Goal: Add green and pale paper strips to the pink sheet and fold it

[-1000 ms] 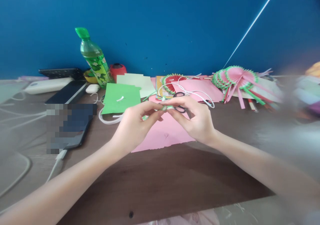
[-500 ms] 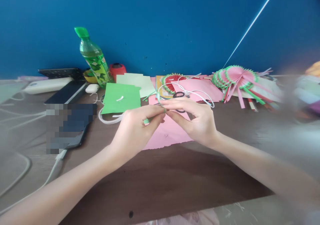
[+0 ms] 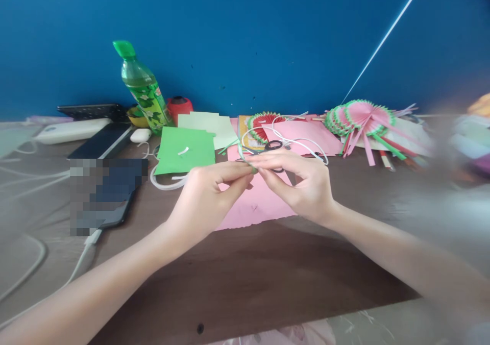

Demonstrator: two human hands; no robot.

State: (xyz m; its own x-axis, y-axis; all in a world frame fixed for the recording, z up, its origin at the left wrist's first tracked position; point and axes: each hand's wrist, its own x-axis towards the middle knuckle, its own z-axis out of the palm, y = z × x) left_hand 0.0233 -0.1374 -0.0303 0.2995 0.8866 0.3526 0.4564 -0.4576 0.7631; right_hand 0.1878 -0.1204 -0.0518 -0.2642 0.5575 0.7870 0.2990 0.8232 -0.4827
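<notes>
The blue wall point(image 3: 245, 44) fills the whole top of the frame, and below it my brown table point(image 3: 245, 278) runs across the middle and bottom. My left hand point(image 3: 202, 197) comes in from the lower left and my right hand point(image 3: 306, 187) from the lower right, the two meeting at the centre. A pink sheet point(image 3: 260, 207) lies below my hands, partly covered by them. In the upper left, a green bottle point(image 3: 143, 92) leans against the wall; the dark phone point(image 3: 124, 215), partly blurred out, lies at middle left with a cable plugged in. Pleated pink-and-green paper fans point(image 3: 363, 115) sit at the right, near the wall. Left of centre there's a green sheet point(image 3: 186, 156) with a white scrap on it. Black-handled scissors point(image 3: 273, 141) lie just behind my right hand. Smallest is the green strip point(image 3: 253, 169), at the very centre of the frame: the thumb and forefinger of each hand are pinched together on it, and my fingertips hide most of it.
</notes>
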